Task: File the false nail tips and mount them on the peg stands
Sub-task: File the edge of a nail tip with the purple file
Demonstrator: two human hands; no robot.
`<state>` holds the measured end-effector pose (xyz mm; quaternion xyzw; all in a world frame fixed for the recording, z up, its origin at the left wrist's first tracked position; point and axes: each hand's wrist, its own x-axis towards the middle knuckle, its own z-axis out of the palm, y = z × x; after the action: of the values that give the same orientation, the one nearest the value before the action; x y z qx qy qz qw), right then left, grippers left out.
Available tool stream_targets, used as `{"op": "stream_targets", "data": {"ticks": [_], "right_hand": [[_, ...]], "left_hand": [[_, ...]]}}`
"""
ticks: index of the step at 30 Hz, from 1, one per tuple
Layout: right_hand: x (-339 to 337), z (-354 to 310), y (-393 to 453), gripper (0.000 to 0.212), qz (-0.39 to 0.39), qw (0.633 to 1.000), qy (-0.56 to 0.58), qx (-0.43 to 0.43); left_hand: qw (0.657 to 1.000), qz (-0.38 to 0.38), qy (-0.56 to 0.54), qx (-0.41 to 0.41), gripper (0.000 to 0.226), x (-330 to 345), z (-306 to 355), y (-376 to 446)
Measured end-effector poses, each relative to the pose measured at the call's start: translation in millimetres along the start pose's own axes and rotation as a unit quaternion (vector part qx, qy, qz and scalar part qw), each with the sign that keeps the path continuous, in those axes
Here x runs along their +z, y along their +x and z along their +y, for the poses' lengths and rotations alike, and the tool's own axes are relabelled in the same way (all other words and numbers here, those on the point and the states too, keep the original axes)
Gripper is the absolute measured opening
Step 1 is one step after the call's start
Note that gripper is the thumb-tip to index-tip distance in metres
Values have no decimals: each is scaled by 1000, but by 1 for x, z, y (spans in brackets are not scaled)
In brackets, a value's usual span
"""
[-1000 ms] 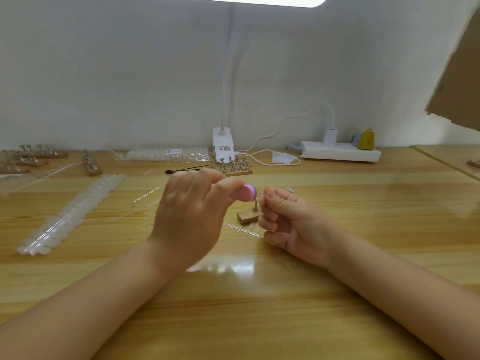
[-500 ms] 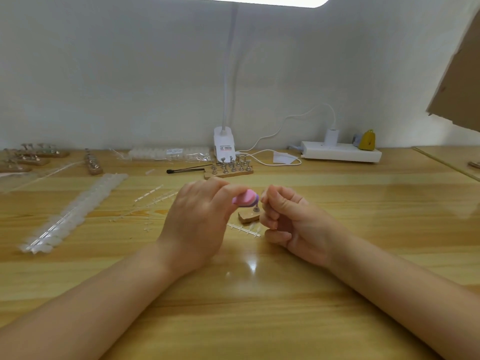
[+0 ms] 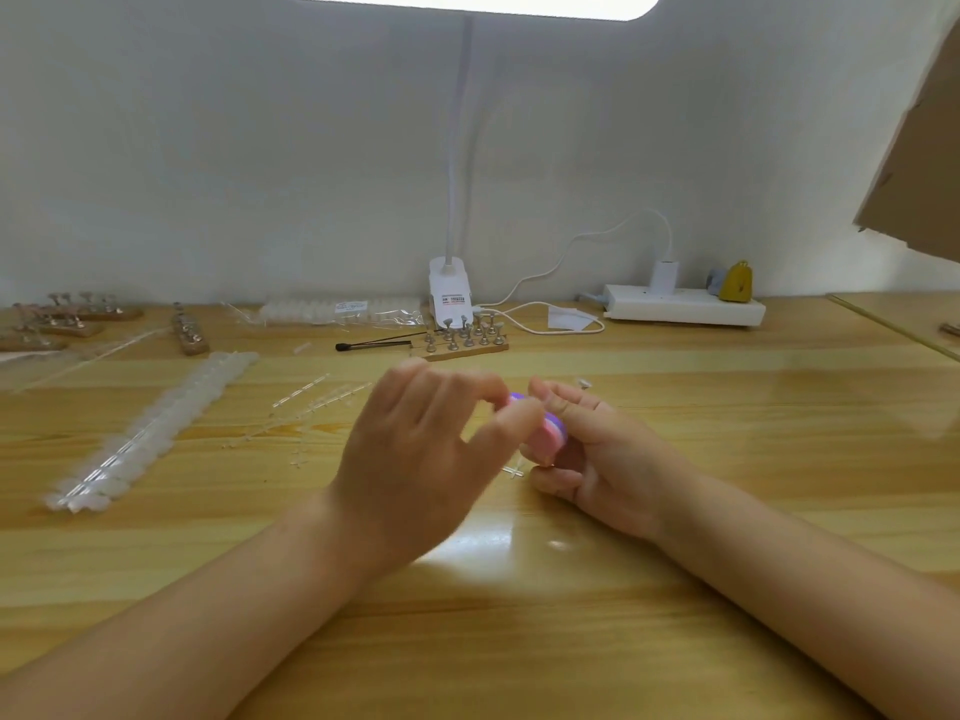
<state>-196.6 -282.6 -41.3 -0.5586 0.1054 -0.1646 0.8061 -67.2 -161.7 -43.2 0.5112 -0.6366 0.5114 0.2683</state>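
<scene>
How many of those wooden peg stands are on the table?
5: three at the far left edge, one slightly right of them, one by the lamp base. The hands may hide another.

A glossy, lacquered wood table (image 3: 727,459) is seen, with lamp glare mirrored on it. Metal pegs are carried by a matt wooden peg stand (image 3: 462,345). Translucent plastic nail tips (image 3: 150,433) are laid in strips.

Lamp base (image 3: 450,298) label print too blurred.
</scene>
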Motion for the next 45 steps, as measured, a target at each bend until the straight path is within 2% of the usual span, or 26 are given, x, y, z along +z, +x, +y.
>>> {"op": "stream_targets", "data": {"ticks": [2, 6, 7, 10, 11, 14, 17, 21, 28, 30, 33, 35, 40, 45], "right_hand": [[0, 0, 0, 16, -8, 1000, -5, -1], [-2, -3, 1, 24, 14, 1000, -10, -3], [-1, -3, 2, 24, 20, 1000, -10, 0], [0, -3, 3, 21, 38, 999, -5, 17], [-1, -3, 3, 20, 44, 999, 2, 22], [-2, -3, 3, 18, 59, 997, 27, 35], [-3, -4, 3, 20, 52, 997, 45, 46], [-2, -2, 3, 12, 70, 997, 21, 21], [-4, -1, 4, 20, 105, 994, -12, -26], [-5, -1, 4, 15, 121, 991, -31, -36], [-6, -2, 4, 14, 137, 987, -65, -52], [-7, -2, 3, 14, 135, 987, -72, -55], [-12, -1, 4, 9, 119, 989, -74, -54], [-14, 4, 8, 17, 107, 989, -83, -53]], "left_hand": [[1000, -7, 10, 0, 19, 0, 0, 2], [993, -59, 46, -89, 40, 1, -22, -8], [991, -67, 39, -111, 38, 1, -22, -8], [979, -115, 19, -168, 13, 3, -18, -7], [964, -168, 26, -204, 15, 4, -17, -8], [882, -368, 108, -274, 20, 6, -22, -17], [850, -434, 143, -261, 25, 8, -22, -21], [871, -408, 108, -252, 36, 13, -19, -23], [873, -397, 58, -276, 37, 15, -19, -26], [880, -371, 33, -294, 37, 13, -17, -25], [905, -288, -31, -312, 30, 9, -13, -18], [916, -251, -62, -306, 24, 6, -8, -14], [911, -260, -92, -307, 24, 3, -3, -13], [919, -224, -129, -298, 20, 2, -3, -12]]}}
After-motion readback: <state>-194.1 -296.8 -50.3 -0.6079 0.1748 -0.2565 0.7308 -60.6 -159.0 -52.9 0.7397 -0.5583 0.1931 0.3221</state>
